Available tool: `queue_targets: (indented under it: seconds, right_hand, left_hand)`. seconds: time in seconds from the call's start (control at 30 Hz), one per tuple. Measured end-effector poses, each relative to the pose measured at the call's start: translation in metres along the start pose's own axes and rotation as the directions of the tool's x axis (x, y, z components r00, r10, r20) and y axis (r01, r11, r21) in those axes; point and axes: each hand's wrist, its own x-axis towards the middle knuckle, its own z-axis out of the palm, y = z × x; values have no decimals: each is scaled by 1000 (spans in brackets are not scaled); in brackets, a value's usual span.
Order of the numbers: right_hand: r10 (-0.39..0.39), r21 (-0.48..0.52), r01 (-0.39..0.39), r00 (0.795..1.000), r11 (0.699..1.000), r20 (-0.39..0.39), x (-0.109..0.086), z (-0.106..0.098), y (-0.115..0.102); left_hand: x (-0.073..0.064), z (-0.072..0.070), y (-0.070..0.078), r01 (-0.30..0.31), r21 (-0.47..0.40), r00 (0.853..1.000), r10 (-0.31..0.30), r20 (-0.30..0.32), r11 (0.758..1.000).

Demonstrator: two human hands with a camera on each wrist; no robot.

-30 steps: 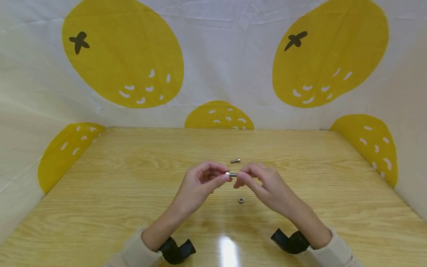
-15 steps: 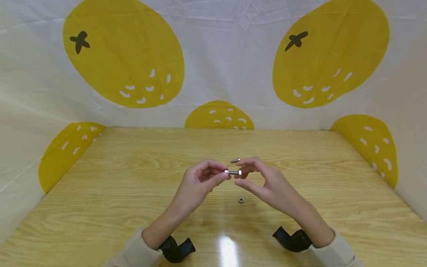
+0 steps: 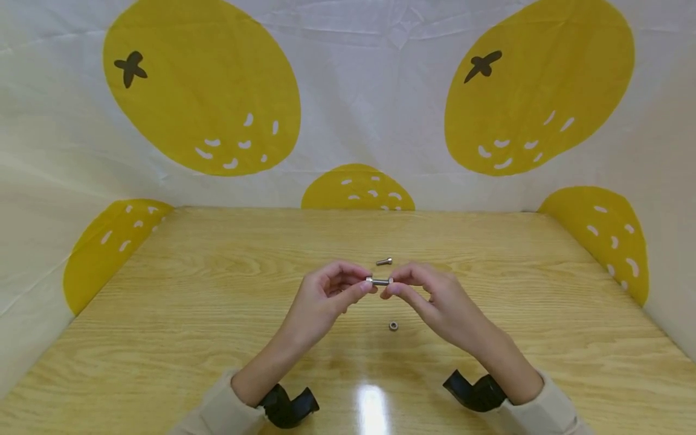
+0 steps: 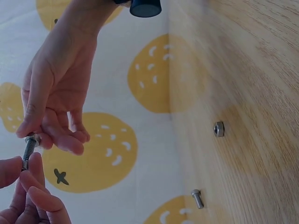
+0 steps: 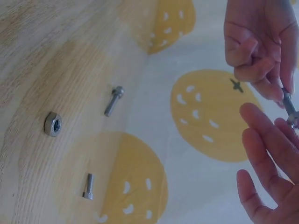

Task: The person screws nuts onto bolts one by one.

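Raised over the table, a bolt (image 3: 380,281) lies level between both hands in the head view. The thumb and fingers of my left hand (image 3: 326,299) pinch its head. A hex nut (image 3: 391,281) sits on the threaded end, pinched by the thumb and forefinger of my right hand (image 3: 435,299). In the left wrist view the bolt's threads (image 4: 29,148) show between the two hands. From the right wrist, the nut (image 5: 293,120) appears at the frame's right edge, partly behind my fingers.
Behind the hands a loose bolt (image 3: 383,261) lies on the wood-grain table (image 3: 217,254); a loose nut (image 3: 393,326) lies in front. The right wrist view shows another bolt (image 5: 88,186). A white cloth with yellow fruit prints (image 3: 370,109) walls the back and sides.
Half a second ago my right thumb and fingers were spread apart around the nut; now they have come together and pinch it. My left hand has held the bolt still.
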Motion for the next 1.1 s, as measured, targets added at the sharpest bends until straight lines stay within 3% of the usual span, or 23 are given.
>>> queue_targets:
  seconds: [0.33,0.5,0.7,0.9,1.1]
  right_hand:
    - [159,-27,-159,987,987,8,2,1,0]
    - [61,8,-61,998,998,-7,1,-3,1]
    - [-59,-26,58,997,998,-42,0,-3,1]
    - [-84,-58,81,995,995,-51,1,-1,2]
    - [-62,-37,60,997,997,-40,0,3,3]
  left_hand:
    - [0,1,1,-13,4,1000,13,14,1000]
    - [0,0,2,0,12,1000,0,-5,1000]
    - [0,-2,2,6,13,1000,-6,-14,1000]
    - [-1,-1,3,-8,-4,1000,8,-8,1000]
    - [-2,0,3,-6,3,1000,6,-6,1000]
